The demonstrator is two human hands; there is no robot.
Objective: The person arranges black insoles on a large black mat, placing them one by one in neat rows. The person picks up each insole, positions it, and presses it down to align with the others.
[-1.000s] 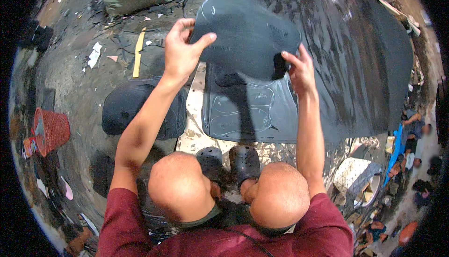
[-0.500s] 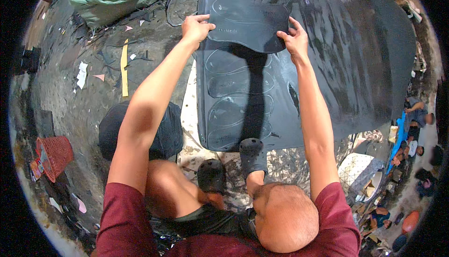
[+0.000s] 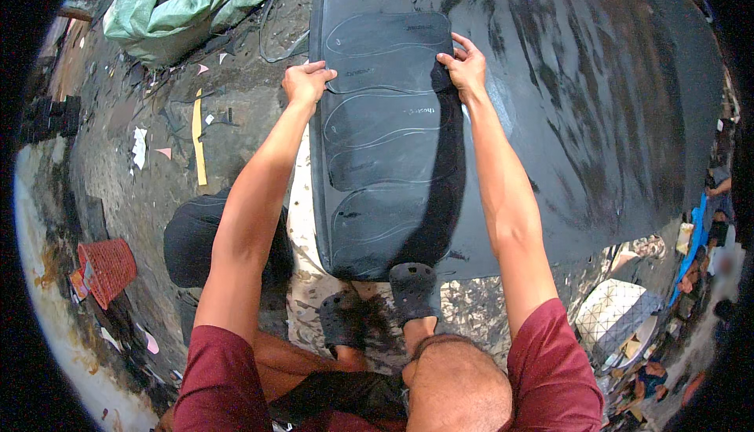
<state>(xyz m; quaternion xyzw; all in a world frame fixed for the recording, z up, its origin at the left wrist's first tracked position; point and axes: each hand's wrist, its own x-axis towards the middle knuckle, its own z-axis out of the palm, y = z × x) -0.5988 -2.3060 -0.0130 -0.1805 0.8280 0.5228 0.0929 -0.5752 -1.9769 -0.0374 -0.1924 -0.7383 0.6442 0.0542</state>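
Grimy grey ground (image 3: pixel 141 204), scattered with scraps, surrounds a large black sheet (image 3: pixel 565 157) that lies spread out in front of you. Sunlight gives the sheet a streaky sheen, and pale speckled material (image 3: pixel 301 204) shows along its near and left edges.

Your arms reach forward over it, in maroon sleeves (image 3: pixel 221 381). Between your hands is a thin black piece (image 3: pixel 385 59) with curved, sole-like outlines in white. It sits at the far end of a column of similar outlines (image 3: pixel 385 137) on the sheet's left side; you cannot tell from this angle whether it rests fully flat.

Your left hand (image 3: pixel 309 83) pinches the piece's left edge, thumb on top. Your right hand (image 3: pixel 463 64) grips its right edge, with the thumb near the border and the fingers partly extended. A dark shadow runs toward you along the right of the outlines.

Your feet wear dark perforated clogs (image 3: pixel 414 289) beside the sheet's near edge. To your left are rounded black pieces (image 3: pixel 191 236), a yellow strip (image 3: pixel 199 137), a red basket (image 3: pixel 115 273) and, farther off, a green sack (image 3: pixel 137 23).
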